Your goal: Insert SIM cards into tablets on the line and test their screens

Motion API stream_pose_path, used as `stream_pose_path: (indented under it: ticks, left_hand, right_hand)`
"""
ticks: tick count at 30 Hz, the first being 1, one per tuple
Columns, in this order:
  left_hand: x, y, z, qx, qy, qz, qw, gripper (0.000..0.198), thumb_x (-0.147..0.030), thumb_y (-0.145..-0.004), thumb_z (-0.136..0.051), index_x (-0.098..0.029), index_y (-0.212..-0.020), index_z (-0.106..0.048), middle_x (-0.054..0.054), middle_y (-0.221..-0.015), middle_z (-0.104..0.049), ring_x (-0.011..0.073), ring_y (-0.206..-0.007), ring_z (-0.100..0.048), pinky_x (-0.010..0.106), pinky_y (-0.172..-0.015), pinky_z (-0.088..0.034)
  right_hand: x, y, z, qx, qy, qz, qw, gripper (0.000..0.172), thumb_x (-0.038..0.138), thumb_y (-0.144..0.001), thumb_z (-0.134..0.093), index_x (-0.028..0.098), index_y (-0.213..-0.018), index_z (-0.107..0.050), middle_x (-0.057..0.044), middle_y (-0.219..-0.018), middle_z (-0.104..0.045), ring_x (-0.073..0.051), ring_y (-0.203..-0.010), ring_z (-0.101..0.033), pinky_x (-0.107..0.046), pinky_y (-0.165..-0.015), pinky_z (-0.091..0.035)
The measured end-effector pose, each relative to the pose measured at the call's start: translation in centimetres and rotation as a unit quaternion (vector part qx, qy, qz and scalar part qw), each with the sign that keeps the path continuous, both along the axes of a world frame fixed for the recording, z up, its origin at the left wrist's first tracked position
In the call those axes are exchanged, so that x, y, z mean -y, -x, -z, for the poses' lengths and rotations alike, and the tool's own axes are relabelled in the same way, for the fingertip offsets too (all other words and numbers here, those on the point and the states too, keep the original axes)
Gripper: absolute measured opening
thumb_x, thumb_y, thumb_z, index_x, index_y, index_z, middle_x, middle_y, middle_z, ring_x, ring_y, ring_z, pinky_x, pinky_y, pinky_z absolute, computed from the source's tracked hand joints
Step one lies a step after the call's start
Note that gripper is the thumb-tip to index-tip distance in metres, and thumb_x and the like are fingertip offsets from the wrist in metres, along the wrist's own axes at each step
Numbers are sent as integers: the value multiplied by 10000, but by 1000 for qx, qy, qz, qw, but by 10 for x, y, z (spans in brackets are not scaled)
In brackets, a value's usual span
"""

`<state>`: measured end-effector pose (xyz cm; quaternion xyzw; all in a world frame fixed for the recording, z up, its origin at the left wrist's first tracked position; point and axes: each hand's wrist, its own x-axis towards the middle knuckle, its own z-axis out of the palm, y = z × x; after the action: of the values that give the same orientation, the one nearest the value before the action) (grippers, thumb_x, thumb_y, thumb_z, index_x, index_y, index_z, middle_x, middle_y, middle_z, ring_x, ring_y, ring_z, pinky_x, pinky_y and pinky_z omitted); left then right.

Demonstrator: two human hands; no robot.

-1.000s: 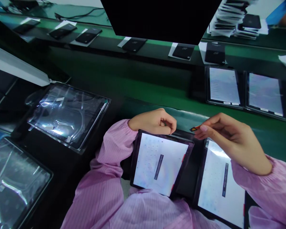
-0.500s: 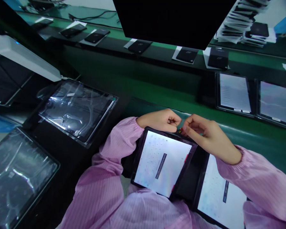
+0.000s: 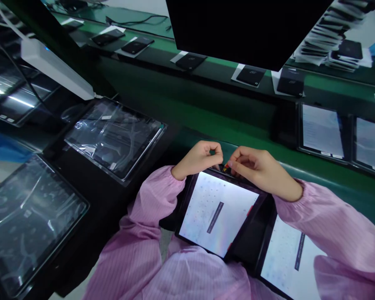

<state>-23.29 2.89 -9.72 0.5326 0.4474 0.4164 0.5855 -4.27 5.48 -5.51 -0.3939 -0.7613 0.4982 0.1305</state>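
A lit tablet [image 3: 203, 216] rests tilted against my lap, its far edge under both hands. My right hand [image 3: 253, 164] pinches a tiny memory card [image 3: 225, 168], red and black with gold contacts, just above that edge. Close by on the left, my left hand [image 3: 201, 157] is closed, thumb against curled forefinger, at the same edge. Whatever sits between those left fingertips is too small or hidden to make out. Under my right forearm lies a second lit tablet [image 3: 281, 254], partly covered by the sleeve.
Film-wrapped tablets [image 3: 112, 137] lie on the dark surface at left, below a white bar-shaped device [image 3: 58, 68]. Several black devices on white sheets [image 3: 251, 76] line the far shelf. A large black panel [image 3: 246, 29] overhangs it. More lit tablets [image 3: 321, 129] stand at right.
My left hand has lifted and opened a gap between its thumb and forefinger loop. The memory card in my right hand shows more clearly. The whole view has shifted slightly.
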Motion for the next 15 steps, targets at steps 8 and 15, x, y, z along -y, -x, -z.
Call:
stream_pose_path:
  ticks: [8, 15]
  left_hand:
    - [2, -4, -4, -11, 18, -18, 1000, 123, -192, -662, -549, -157, -573, -471, -40, -589, -502, 78, -532, -557, 183, -487, -369]
    - [0, -4, -2, -20, 34, -19, 999, 110, -189, -661, -554, -158, -580, -486, -50, -538, -501, 69, -503, -529, 170, -476, -360]
  right_hand:
    - [0, 2, -7, 30, -29, -52, 998, 145, 315, -833, -580, 194, -753, -587, 18, -631, -618, -99, -548, -539, -229, -528, -409]
    - [-10, 7, -9, 33, -27, -103, 994, 155, 241, -813, -556, 188, -668, -542, 47, -576, -534, -76, -519, -459, -224, -525, -355]
